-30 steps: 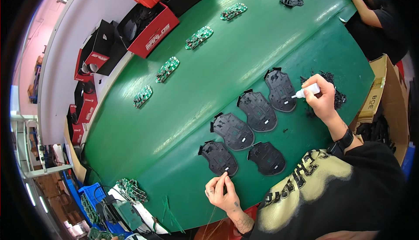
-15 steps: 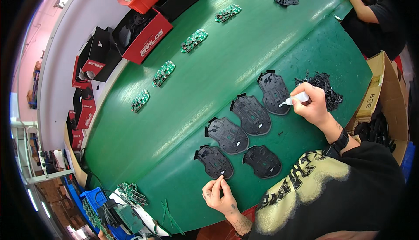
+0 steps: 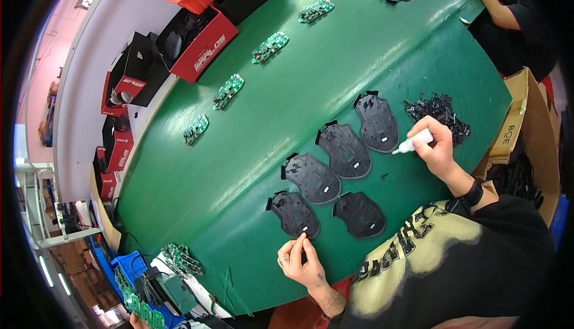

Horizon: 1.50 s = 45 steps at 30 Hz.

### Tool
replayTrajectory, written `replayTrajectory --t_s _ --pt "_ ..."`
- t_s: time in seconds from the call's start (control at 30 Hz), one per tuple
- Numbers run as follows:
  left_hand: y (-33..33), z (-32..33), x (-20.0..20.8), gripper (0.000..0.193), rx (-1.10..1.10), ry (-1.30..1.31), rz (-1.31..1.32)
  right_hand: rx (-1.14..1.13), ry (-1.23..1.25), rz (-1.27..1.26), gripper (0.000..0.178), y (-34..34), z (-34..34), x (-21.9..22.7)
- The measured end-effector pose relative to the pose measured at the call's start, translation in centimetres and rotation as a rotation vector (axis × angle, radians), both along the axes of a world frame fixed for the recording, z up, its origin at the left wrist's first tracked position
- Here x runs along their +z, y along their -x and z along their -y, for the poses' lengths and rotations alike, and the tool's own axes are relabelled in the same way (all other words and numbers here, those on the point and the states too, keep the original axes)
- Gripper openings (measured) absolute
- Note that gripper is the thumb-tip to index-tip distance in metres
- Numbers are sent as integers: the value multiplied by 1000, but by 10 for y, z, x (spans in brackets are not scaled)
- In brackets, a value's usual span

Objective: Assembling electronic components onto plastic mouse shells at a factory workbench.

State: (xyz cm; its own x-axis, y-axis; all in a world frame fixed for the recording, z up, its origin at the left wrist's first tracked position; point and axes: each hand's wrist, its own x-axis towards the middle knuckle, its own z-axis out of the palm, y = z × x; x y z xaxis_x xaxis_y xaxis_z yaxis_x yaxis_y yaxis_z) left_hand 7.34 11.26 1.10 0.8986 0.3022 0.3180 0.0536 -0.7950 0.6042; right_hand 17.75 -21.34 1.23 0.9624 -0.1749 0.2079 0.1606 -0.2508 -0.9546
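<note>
My right hand [image 3: 437, 151] is closed around a small white squeeze bottle [image 3: 422, 140] with a narrow tip. The tip points left, just off the lower edge of the far black mouse-shaped shell [image 3: 376, 123]. My left hand [image 3: 302, 265] has its thumb and forefinger together at the lower edge of the near-left shell [image 3: 291, 212], beside a small white piece; whether they grip anything is too small to tell. Between these lie two more shells [image 3: 343, 150] [image 3: 311, 176] with white pieces. A fifth shell [image 3: 360, 215] lies nearer me; no white piece shows on it.
Small black parts [image 3: 439, 114] are heaped beyond my right hand. Green circuit boards [image 3: 228, 92] line the green table. Red-and-black boxes [image 3: 200, 45] stand along its left edge, and a cardboard box [image 3: 508, 129] at right. Another person's arm [image 3: 497, 9] shows top right; another hand holds boards lower left.
The bottle in my right hand has moved right and toward me, its tip going from over the far shell to just outside its edge. My left hand stays at the near-left shell.
</note>
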Motion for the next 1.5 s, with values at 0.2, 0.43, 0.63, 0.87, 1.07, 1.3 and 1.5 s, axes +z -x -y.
replayTrajectory --t_s 0.2,0.43,0.63,0.87,1.07,1.3,1.5 --pt "15 34 16 26 -205 -34 63 334 142 -16 13 32 11 16" --pt "10 62 8 37 -608 4 3 619 139 -9 16 35 -11 9" --pt "8 60 6 40 -553 79 -15 768 174 63 18 34 -22 12" --pt "11 59 2 39 -556 117 -5 862 234 35 22 36 -33 21" --pt "14 60 2 37 -559 101 16 870 282 86 23 40 -33 17" --pt "11 59 0 35 -561 108 12 860 259 74 22 38 -34 14" --pt "11 60 1 37 -566 103 21 847 230 82 21 38 -30 8"
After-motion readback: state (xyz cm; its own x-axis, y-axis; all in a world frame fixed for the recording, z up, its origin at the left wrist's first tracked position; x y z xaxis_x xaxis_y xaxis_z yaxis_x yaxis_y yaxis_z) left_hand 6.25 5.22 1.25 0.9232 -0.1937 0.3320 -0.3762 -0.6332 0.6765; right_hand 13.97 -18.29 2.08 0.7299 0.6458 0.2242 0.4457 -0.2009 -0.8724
